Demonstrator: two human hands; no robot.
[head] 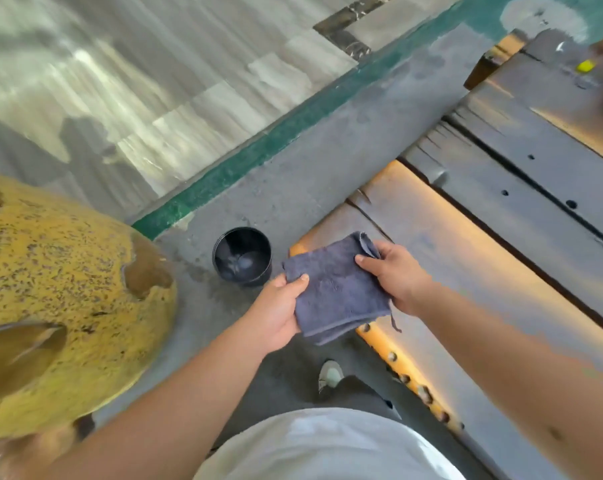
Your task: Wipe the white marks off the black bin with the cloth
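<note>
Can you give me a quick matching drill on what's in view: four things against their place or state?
Things:
1. cloth
2. black bin
3. left hand
4. green stripe

Place or state:
A. standing on the grey floor, untouched
B. held folded between both hands
C. painted along the floor beyond the bin
D. gripping the cloth's near left edge

Pairs: 1-B, 2-A, 3-D, 4-C

Bright daylight, glare on the pale tiled floor (127, 98), motion blur, wide-angle edge warping.
</note>
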